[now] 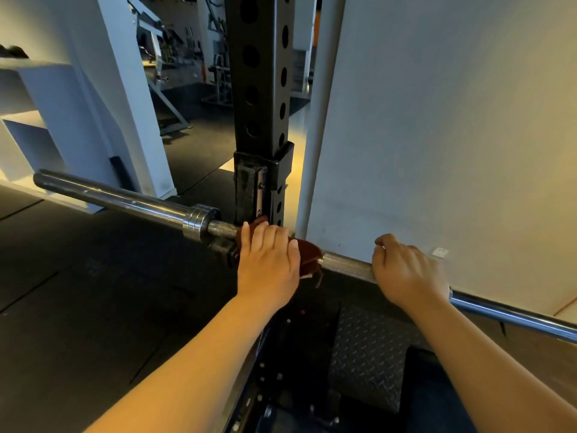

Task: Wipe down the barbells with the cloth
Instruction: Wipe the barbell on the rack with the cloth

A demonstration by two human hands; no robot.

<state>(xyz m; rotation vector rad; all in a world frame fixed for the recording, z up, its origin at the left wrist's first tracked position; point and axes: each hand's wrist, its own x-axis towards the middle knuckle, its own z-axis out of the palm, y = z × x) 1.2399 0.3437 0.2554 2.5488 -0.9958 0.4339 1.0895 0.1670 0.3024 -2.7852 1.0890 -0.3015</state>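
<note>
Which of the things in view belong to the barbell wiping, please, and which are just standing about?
Job: barbell; brown cloth, wrapped on it under the left hand; right hand gripping the bar.
Standing about: black rack upright; white wall; checker plate; gym machines behind.

One wide-angle camera, worn on the person's head, looked forward and steeply down along both bare forearms, which entered from the bottom edge. It sat close over the long chromed steel barbell (343,264), which crossed the frame from mid-left to the lower right edge. Near the centre lay the left hand (268,264) on a dark brown cloth (309,251), the right hand (406,270) near it on the bar. Straight ahead rose the black perforated steel rack upright (259,73); a pale plain wall (452,120) filled the right, dark rubber floor (78,276) the left.
</note>
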